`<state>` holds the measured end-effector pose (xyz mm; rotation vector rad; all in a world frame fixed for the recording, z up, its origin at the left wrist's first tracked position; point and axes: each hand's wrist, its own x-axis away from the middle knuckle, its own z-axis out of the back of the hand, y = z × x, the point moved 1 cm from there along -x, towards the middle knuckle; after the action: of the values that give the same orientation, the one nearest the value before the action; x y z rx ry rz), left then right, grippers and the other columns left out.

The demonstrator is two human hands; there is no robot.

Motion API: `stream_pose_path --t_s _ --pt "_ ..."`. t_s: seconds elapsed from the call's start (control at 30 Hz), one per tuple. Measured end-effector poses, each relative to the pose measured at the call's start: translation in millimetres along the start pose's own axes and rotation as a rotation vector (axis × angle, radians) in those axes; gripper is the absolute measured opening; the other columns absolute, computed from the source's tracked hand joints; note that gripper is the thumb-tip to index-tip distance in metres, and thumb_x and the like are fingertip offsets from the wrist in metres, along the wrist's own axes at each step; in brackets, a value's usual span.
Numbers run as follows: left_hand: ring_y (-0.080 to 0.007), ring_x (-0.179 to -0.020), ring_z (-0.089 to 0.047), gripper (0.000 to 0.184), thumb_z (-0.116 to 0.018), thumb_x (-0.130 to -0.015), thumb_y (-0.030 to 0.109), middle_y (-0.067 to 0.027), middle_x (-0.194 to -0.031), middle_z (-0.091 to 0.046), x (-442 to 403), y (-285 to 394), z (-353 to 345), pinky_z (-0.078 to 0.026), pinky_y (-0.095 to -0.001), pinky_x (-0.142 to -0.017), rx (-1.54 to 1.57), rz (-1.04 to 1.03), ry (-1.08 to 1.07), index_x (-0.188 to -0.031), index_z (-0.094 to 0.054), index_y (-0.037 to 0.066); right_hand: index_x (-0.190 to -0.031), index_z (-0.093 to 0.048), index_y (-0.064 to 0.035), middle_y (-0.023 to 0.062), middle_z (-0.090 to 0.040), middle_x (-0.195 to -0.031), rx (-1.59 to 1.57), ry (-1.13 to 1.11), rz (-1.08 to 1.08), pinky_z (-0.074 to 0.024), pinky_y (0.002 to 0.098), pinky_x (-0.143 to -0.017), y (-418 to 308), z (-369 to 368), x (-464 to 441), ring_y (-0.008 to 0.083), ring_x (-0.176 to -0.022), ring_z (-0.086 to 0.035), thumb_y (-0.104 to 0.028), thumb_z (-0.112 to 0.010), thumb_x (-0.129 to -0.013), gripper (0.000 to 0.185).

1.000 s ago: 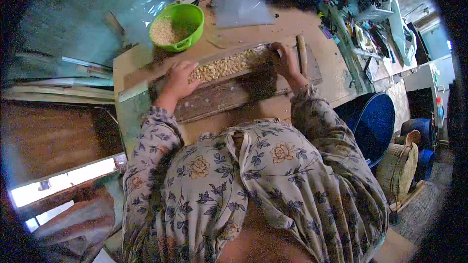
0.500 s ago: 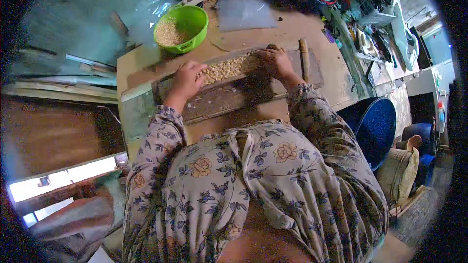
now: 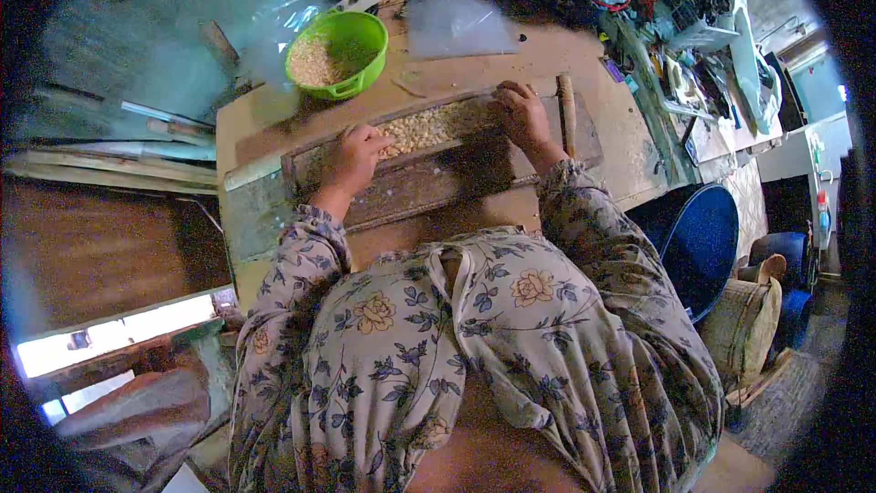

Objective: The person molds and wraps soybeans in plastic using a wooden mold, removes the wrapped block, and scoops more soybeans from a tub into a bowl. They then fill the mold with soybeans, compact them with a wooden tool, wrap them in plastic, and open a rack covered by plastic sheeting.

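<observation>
A long, shallow wooden tray [image 3: 429, 192] lies on the table in front of me, with a bed of pale kernels [image 3: 415, 132] along its far side. My left hand [image 3: 356, 157] is at the left end of the kernels, fingers curled and pressed together at the pile; what they pinch is too small to make out. At the right end, my right hand [image 3: 523, 117] rests by the tray's far edge with its fingers bent closed. Anything under those fingers is hidden. A wooden stick [image 3: 567, 114] lies across the tray just right of this hand.
Behind the tray's left part stands a green basin [image 3: 370, 59] holding pale grains. A clear plastic sheet [image 3: 461, 23] lies at the back of the table [image 3: 625, 146]. Clutter crowds the back right. A blue barrel [image 3: 703, 242] and a sack [image 3: 744, 329] stand right of the table.
My left hand has shifted slightly, its fingers now drawn closer together at the kernels. The right hand's fingers have moved a little along the far edge. The basin and tray stay put.
</observation>
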<state>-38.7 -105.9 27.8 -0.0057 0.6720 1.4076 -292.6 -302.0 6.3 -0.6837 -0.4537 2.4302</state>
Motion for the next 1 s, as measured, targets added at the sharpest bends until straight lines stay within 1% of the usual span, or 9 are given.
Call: stream_pose_path --t_s 0.07,0.2,0.27,0.4,0.5,0.57,0.77,0.87,1.0 --pt "-0.026 -0.076 -0.052 0.02 -0.058 -0.063 0.002 -0.0077 -0.075 -0.053 -0.3 1.2 1.1 -0.043 -0.0358 -0.068 -0.03 -0.02 -0.007 -0.08 -0.065 0.011 -0.111 -0.05 -0.0105 0.0134 -0.051 -0.113 0.017 0.18 -0.079 -0.0398 0.0391 -0.086 -8.3 2.1 -1.0 0.0328 -0.102 -0.048 -0.013 -0.061 -0.071 0.042" --pt "-0.0266 -0.078 -0.051 0.022 -0.057 -0.062 0.001 -0.0079 -0.076 -0.053 0.1 4.8 3.5 -0.043 -0.0369 -0.069 -0.072 -0.028 -0.019 -0.08 -0.065 0.011 -0.11 -0.052 -0.0107 0.0115 -0.056 -0.106 -0.004 0.222 0.042 -0.0408 0.0389 -0.084 -25.7 20.6 -18.0 0.0317 -0.101 -0.049 -0.012 -0.061 -0.071 0.041" --pt "-0.0273 -0.079 -0.051 0.021 -0.057 -0.062 0.001 -0.0082 -0.077 -0.053 0.4 6.7 4.8 -0.043 -0.0375 -0.071 -0.074 -0.028 -0.036 -0.079 -0.064 0.011 -0.108 -0.053 -0.0111 0.0103 -0.059 -0.099 -0.135 -0.021 0.05 -0.0414 0.038 -0.084 -15.5 16.2 -26.0 0.0311 -0.099 -0.05 -0.012 -0.059 -0.071 0.037" --pt "-0.0295 -0.083 -0.051 0.02 -0.058 -0.063 0.007 -0.0103 -0.083 -0.054 -5.8 8.4 4.3 -0.042 -0.0388 -0.075 0.008 -0.028 -0.057 -0.082 -0.062 0.009 -0.104 -0.056 -0.0111 0.0101 -0.06 -0.096 -0.059 -0.119 0.003 -0.0426 0.0372 -0.082 -7.6 14.1 -32.0 0.0311 -0.094 -0.052 -0.012 -0.058 -0.071 0.033" --pt "-0.0301 -0.087 -0.051 0.028 -0.059 -0.065 0.014 -0.0113 -0.09 -0.054 -24.8 29.3 3.4 -0.042 -0.0392 -0.078 -0.005 0.003 -0.064 -0.092 -0.059 0.008 -0.094 -0.061 -0.0102 0.0107 -0.061 -0.09 -0.138 -0.08 0.139 -0.044 0.0366 -0.077 12.4 7.7 -35.1 0.0293 -0.087 -0.054 -0.012 -0.057 -0.071 0.023" --pt "-0.0305 -0.089 -0.05 0.031 -0.06 -0.066 0.016 -0.0118 -0.093 -0.053 -36.5 34.3 -13.2 -0.042 -0.0393 -0.079 -0.02 0.015 -0.064 -0.096 -0.057 0.008 -0.084 -0.062 -0.0085 0.0103 -0.06 -0.084 -0.046 -0.218 0.243 -0.045 0.0361 -0.072 34.6 -1.4 -43.8 0.0276 -0.081 -0.055 -0.014 -0.057 -0.071 0.015" --pt "-0.0311 -0.093 -0.05 0.038 -0.063 -0.066 0.023 -0.0131 -0.097 -0.054 -42.7 23.2 -27.7 -0.041 -0.0397 -0.082 -0.062 -0.002 -0.064 -0.1 -0.056 0.006 -0.076 -0.063 -0.0092 0.0082 -0.059 -0.077 -0.019 -0.425 0.489 -0.0456 0.0347 -0.067 7.1 1.8 -71.7 0.0267 -0.072 -0.057 -0.013 -0.058 -0.068 0.011" --pt "-0.0329 -0.094 -0.05 0.042 -0.063 -0.067 0.025 -0.0156 -0.099 -0.054 -49.1 25.5 -21.6 -0.04 -0.0414 -0.083 -0.026 0.046 -0.123 -0.103 -0.055 0.004 -0.076 -0.063 -0.0102 0.0077 -0.058 -0.076 -0.209 -0.474 0.396 -0.0457 0.0343 -0.067 1.0 3.2 -79.1 0.0255 -0.072 -0.057 -0.011 -0.058 -0.065 0.011" --pt "-0.0347 -0.098 -0.049 0.046 -0.063 -0.068 0.027 -0.0182 -0.104 -0.053 -75.4 48.6 -35.3 -0.039 -0.0421 -0.086 -0.006 0.13 -0.209 -0.105 -0.054 0.002 -0.075 -0.063 -0.0098 0.0077 -0.059 -0.077 -0.124 -0.539 0.361 -0.046 0.0339 -0.066 9.8 21.0 -84.7 0.0245 -0.072 -0.057 -0.009 -0.059 -0.063 0.013"
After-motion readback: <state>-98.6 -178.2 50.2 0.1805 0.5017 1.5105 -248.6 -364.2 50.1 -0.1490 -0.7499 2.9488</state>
